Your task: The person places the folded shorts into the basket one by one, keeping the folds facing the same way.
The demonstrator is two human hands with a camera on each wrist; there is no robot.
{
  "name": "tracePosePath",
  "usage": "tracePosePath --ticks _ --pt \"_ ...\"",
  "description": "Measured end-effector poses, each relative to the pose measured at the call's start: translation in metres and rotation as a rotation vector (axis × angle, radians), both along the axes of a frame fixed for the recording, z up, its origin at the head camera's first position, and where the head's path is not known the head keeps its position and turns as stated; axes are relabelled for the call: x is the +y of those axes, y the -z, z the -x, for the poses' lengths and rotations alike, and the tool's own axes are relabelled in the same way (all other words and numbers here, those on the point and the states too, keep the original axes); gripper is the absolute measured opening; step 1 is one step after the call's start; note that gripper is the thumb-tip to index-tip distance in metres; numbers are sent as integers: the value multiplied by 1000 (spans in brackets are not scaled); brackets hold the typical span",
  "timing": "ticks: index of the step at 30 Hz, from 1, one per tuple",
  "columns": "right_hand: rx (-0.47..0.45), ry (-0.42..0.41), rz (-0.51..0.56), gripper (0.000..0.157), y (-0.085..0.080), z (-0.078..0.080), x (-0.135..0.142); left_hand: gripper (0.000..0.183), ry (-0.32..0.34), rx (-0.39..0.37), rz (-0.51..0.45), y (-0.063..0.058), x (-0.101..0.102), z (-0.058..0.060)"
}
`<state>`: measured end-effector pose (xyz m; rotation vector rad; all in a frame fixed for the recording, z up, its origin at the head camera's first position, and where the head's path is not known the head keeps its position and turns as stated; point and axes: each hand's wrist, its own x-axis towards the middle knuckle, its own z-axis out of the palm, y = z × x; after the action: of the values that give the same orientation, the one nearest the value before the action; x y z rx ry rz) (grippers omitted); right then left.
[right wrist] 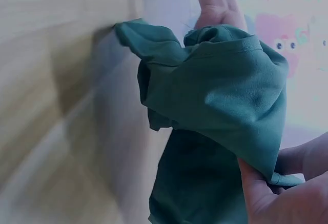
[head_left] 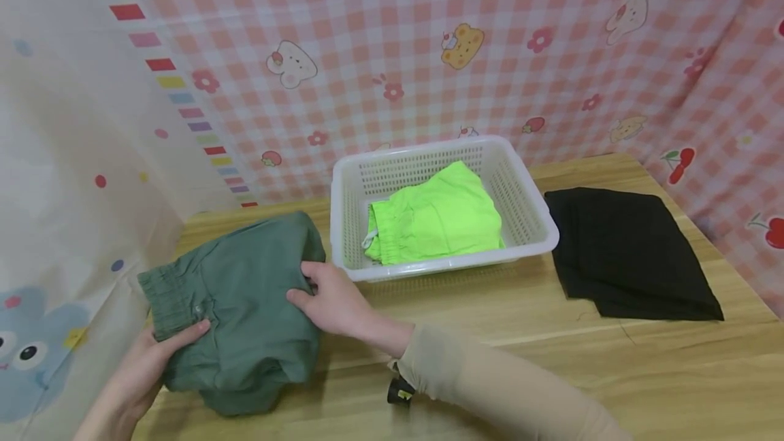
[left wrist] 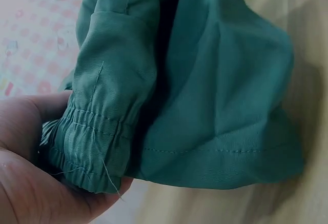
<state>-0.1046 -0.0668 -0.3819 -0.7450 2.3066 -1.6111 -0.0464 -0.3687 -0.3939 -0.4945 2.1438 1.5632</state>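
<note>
Both hands hold green shorts [head_left: 251, 298] with an elastic waistband, lifted over the left part of the table. My left hand [head_left: 137, 366] grips the waistband end, thumb on top; in the left wrist view the left hand [left wrist: 31, 152] has its fingers under the gathered band. At the opposite edge my right hand [head_left: 333, 298] pinches the cloth between thumb and fingers; the right wrist view shows the right hand [right wrist: 292, 188] at a corner of the shorts [right wrist: 220, 90]. The lower part of the shorts hangs in loose folds.
A white plastic basket [head_left: 447, 264] stands at the back middle, with folded neon-green shorts [head_left: 441, 216] inside. To its right, a folded black garment [head_left: 631, 254] lies on the wooden table [head_left: 520, 325]. Patterned cloth [head_left: 392, 53] hangs behind.
</note>
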Motion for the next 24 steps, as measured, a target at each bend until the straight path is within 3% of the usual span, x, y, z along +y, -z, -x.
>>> tracePosePath --ticks 5,9,14,17,20,24 --pt "-7 -37 -3 10 -20 8 8 93 -39 70 -49 -11 7 -1" --pt "-12 -63 5 9 -34 16 15 82 -64 118 -81 -19 15 0" --pt "-11 -69 -32 9 -53 26 26 86 -82 180 -115 -28 27 8" --pt "-3 -65 -63 20 -62 32 31 86 -103 219 -148 -34 34 13" --pt "-20 -61 -77 22 -70 38 36 83 -111 266 -187 -40 42 18" --pt "-74 -53 -78 9 -78 46 44 70 -104 317 -234 -47 51 24"
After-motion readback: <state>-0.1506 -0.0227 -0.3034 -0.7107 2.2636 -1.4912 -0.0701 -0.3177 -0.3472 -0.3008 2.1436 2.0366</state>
